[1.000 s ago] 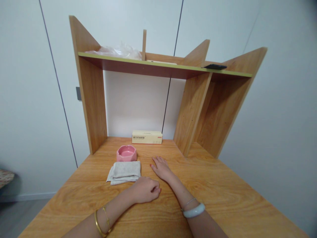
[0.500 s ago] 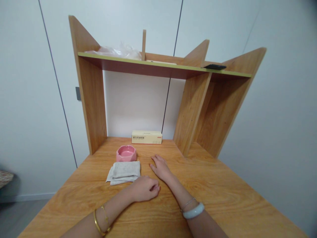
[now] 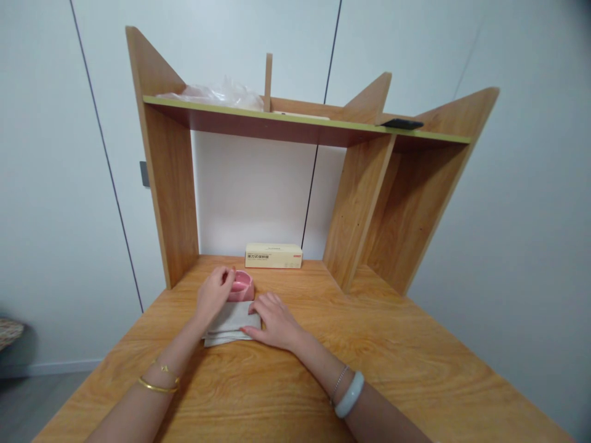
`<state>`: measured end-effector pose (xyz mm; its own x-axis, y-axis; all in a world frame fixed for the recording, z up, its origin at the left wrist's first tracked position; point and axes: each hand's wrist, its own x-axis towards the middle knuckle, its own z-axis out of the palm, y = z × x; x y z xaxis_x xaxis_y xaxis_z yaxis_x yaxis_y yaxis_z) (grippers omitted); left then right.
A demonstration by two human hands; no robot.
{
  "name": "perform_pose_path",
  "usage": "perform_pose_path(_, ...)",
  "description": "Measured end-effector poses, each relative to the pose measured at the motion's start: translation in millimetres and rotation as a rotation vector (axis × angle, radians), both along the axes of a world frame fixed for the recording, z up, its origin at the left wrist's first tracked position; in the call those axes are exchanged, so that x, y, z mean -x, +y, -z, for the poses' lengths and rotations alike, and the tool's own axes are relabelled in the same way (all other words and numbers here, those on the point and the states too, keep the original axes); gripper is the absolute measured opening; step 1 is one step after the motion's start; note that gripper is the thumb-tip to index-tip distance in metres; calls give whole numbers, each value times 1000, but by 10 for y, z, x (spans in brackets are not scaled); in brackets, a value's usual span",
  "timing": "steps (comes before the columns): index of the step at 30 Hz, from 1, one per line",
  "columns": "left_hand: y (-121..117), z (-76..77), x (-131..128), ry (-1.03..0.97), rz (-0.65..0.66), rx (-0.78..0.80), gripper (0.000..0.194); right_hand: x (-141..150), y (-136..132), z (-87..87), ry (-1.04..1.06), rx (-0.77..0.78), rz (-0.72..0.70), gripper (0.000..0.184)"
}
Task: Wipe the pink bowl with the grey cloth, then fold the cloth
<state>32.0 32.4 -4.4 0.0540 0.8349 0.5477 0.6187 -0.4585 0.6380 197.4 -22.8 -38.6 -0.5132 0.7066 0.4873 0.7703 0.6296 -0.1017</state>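
A pink faceted ashtray (image 3: pixel 244 287) stands on the desk, its left part covered by my left hand (image 3: pixel 215 296). The fingers of that hand are curled together at the ashtray's left rim; the exact grip is partly hidden. Right in front of the ashtray lies a folded light-grey cloth (image 3: pixel 229 323). My right hand (image 3: pixel 276 322) rests over the cloth's right edge, thumb and fingers apart.
Behind the ashtray, a cream cardboard box (image 3: pixel 273 256) stands at the back of the wooden desk (image 3: pixel 369 363). A shelf unit (image 3: pixel 175 197) rises over it, bearing a clear plastic bag (image 3: pixel 221 95) and a dark flat object (image 3: pixel 402 123) on top.
My left hand has moved from in front of the cloth up and left to the ashtray. My right hand has come left and nearer onto the cloth's right edge. The ashtray stays in place.
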Motion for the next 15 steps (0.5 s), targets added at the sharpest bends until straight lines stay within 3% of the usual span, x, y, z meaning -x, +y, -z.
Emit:
perform_pose_path(3,134,41,164,48,-187,99,34,64,-6,-34,-109,1,-59,50)
perform_pose_path(5,205,90,229,78,-234,176,38,96,25,-74,-203,18,-84,44)
perform_pose_path(8,287,177,271,102,-242,249,43,146,104,-197,-350,97,-111,34)
perform_pose_path(15,369,288,278,129,-224,322,46,395,214,-604,-748,343,-180,31)
